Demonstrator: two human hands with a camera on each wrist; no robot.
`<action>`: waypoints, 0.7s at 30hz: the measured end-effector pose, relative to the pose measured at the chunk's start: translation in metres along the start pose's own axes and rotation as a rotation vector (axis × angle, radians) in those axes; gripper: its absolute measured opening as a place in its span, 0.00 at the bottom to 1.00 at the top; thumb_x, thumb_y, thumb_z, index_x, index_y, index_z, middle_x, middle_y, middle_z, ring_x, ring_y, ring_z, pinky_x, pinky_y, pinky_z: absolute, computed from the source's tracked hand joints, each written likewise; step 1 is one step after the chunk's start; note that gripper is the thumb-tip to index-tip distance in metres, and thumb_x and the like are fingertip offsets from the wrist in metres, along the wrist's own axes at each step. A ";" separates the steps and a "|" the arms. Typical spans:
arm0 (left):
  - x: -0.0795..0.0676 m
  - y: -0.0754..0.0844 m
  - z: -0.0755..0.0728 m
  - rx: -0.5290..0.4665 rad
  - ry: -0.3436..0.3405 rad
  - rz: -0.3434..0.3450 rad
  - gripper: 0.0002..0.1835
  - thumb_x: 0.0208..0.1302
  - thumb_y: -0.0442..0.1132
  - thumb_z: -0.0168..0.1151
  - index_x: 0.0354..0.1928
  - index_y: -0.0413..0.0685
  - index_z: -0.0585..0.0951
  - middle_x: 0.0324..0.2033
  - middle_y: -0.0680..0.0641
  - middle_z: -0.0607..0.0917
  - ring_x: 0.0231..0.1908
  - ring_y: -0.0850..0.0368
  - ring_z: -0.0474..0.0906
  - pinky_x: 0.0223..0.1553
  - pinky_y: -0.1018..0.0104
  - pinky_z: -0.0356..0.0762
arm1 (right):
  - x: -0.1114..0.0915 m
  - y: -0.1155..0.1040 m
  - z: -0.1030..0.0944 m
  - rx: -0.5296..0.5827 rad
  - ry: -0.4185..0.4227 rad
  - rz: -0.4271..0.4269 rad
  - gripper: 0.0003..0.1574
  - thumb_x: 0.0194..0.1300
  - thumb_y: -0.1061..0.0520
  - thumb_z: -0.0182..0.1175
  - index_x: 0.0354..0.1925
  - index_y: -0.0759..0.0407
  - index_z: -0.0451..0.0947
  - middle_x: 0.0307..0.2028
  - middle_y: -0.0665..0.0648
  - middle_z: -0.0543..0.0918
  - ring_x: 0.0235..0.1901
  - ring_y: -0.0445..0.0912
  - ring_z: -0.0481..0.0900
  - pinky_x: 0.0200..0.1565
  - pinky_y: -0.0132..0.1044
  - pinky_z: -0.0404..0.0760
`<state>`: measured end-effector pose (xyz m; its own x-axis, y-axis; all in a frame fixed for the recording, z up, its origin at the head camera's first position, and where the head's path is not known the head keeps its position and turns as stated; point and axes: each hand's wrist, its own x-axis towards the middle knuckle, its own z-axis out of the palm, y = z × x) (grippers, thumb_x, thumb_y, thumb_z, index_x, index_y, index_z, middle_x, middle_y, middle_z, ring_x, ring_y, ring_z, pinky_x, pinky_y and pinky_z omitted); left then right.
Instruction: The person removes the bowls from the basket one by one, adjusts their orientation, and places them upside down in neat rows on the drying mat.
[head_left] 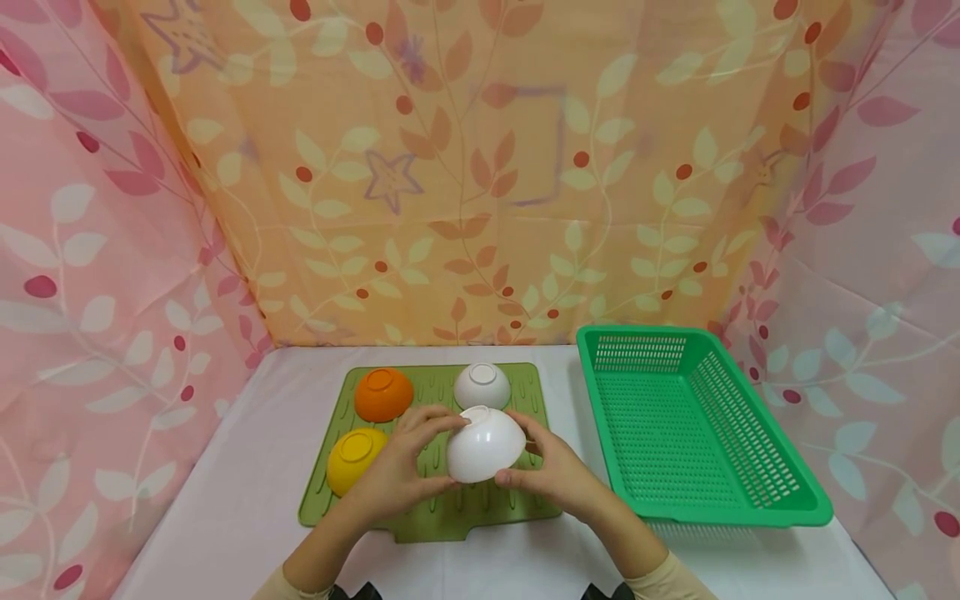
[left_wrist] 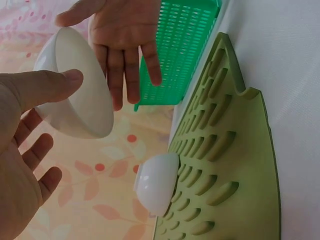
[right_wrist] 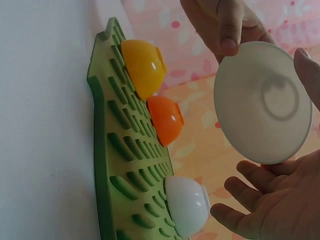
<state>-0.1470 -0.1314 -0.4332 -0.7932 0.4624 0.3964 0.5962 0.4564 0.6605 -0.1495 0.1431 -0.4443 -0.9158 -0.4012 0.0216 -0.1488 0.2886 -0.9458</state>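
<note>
Above a green drying mat (head_left: 431,527), both hands hold a white bowl (head_left: 487,446) tilted, its base facing up and away. My left hand (head_left: 405,462) pinches its left side, thumb (left_wrist: 60,86) inside the rim and fingers on the outer wall. On the opposite side my right hand (head_left: 551,471) grips it, thumb (right_wrist: 306,67) by the rim and fingers against the outside. The bowl's hollow (right_wrist: 245,110) shows in the right wrist view. Just behind, another white bowl (head_left: 482,386) stands upside down on the mat.
Upside down on the mat's left side are an orange bowl (head_left: 384,396) at the back and a yellow bowl (head_left: 352,467) nearer, partly behind the left hand. A green perforated basket (head_left: 600,417) stands to the right on the white cloth (head_left: 225,500). Patterned curtains (head_left: 480,208) enclose the table.
</note>
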 end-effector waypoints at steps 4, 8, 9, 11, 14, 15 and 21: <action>0.001 0.001 0.000 0.036 0.004 0.041 0.44 0.43 0.33 0.86 0.63 0.72 0.77 0.63 0.63 0.73 0.65 0.58 0.63 0.61 0.42 0.75 | 0.000 0.002 0.000 -0.004 -0.007 0.000 0.56 0.56 0.43 0.78 0.76 0.41 0.61 0.71 0.51 0.71 0.67 0.64 0.68 0.62 0.68 0.71; 0.001 0.001 -0.001 0.057 0.009 0.074 0.44 0.44 0.32 0.85 0.63 0.73 0.77 0.63 0.64 0.72 0.65 0.59 0.63 0.62 0.41 0.74 | 0.001 0.004 -0.001 0.003 -0.018 -0.016 0.58 0.55 0.44 0.79 0.77 0.41 0.60 0.71 0.50 0.71 0.66 0.63 0.69 0.61 0.69 0.71; 0.001 0.001 -0.001 0.059 0.007 0.078 0.44 0.44 0.32 0.85 0.63 0.73 0.77 0.63 0.65 0.72 0.65 0.60 0.63 0.62 0.42 0.73 | 0.001 0.004 -0.001 0.003 -0.020 -0.021 0.58 0.55 0.45 0.79 0.77 0.40 0.60 0.71 0.50 0.71 0.66 0.63 0.69 0.61 0.69 0.71; 0.000 0.001 -0.002 0.070 0.006 0.096 0.43 0.45 0.33 0.85 0.63 0.73 0.77 0.63 0.65 0.72 0.65 0.60 0.63 0.62 0.43 0.73 | 0.001 0.005 -0.001 0.004 -0.025 -0.025 0.59 0.54 0.45 0.79 0.77 0.40 0.59 0.71 0.50 0.71 0.66 0.63 0.70 0.61 0.69 0.72; 0.000 0.000 -0.002 0.081 -0.002 0.122 0.43 0.46 0.33 0.84 0.63 0.73 0.77 0.63 0.64 0.72 0.65 0.60 0.63 0.63 0.44 0.73 | 0.001 0.006 -0.001 -0.006 -0.033 -0.032 0.60 0.53 0.45 0.80 0.77 0.39 0.59 0.72 0.49 0.70 0.67 0.62 0.70 0.60 0.69 0.71; 0.000 0.000 -0.002 0.087 -0.004 0.131 0.43 0.46 0.32 0.84 0.64 0.72 0.77 0.63 0.64 0.72 0.65 0.59 0.63 0.63 0.44 0.73 | 0.001 0.006 -0.001 -0.010 -0.037 -0.036 0.60 0.53 0.45 0.80 0.77 0.39 0.58 0.72 0.49 0.70 0.67 0.62 0.70 0.60 0.70 0.71; 0.000 0.000 -0.002 0.081 -0.025 0.126 0.44 0.48 0.32 0.83 0.65 0.74 0.76 0.64 0.65 0.72 0.66 0.60 0.62 0.66 0.45 0.69 | 0.001 0.004 0.000 -0.031 -0.022 -0.055 0.58 0.52 0.47 0.81 0.75 0.40 0.62 0.68 0.46 0.74 0.66 0.57 0.71 0.62 0.67 0.70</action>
<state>-0.1471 -0.1332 -0.4321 -0.7085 0.5382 0.4565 0.6999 0.4528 0.5524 -0.1508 0.1438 -0.4479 -0.8973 -0.4365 0.0661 -0.2107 0.2919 -0.9329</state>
